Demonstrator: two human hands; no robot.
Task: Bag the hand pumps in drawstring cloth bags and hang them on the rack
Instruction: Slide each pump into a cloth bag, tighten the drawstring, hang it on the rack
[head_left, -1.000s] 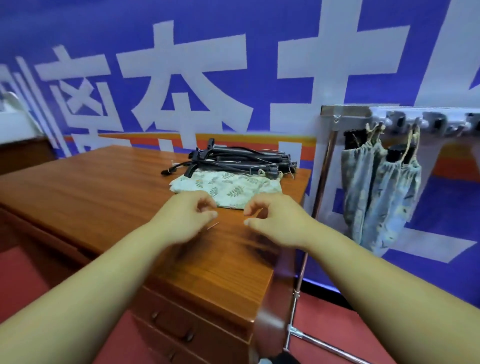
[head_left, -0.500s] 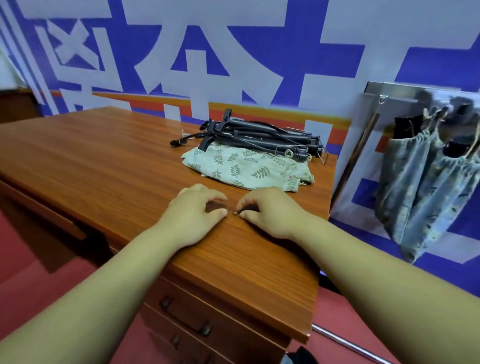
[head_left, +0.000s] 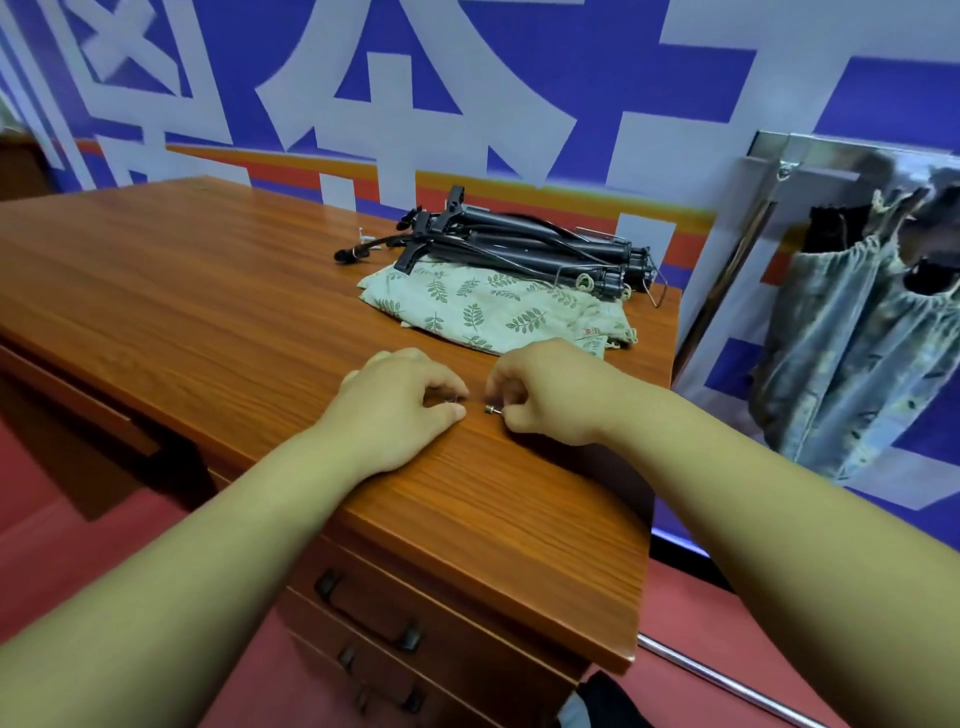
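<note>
- Well forward on the worktop (head_left: 218, 312), near its front edge, the left hand (head_left: 400, 410) and the right hand (head_left: 556, 395) rest knuckles-up, just beside each other.
- Right hand: the fingers (head_left: 514, 415) are curled in, and thumb and forefinger pinch a small metal piece (head_left: 491, 410) whose silvery end pokes out toward the left hand.
- Left hand: the fingers (head_left: 441, 384) are bent under, with thumb and forefinger tips close together. A thin sliver shows at the tips – too small to tell whether it is held.
- Behind the hands, a leaf-print cloth bag (head_left: 493, 306) lies flat on the worktop, just beyond the right knuckles.
- Black hand pumps (head_left: 524, 249) lie stacked in a pile at the far edge, partly resting on the cloth bag – hoses trail out to the left.
- Off the right end of the worktop stands the rack (head_left: 831, 153), a metal rail on a slanted pole.
- Two hung bags (head_left: 841, 338) of blue-grey cloth dangle from the rail side by side, with black pump ends showing at their gathered mouths.
- Drawers (head_left: 374, 618) with dark handles sit under the worktop's near corner.
</note>
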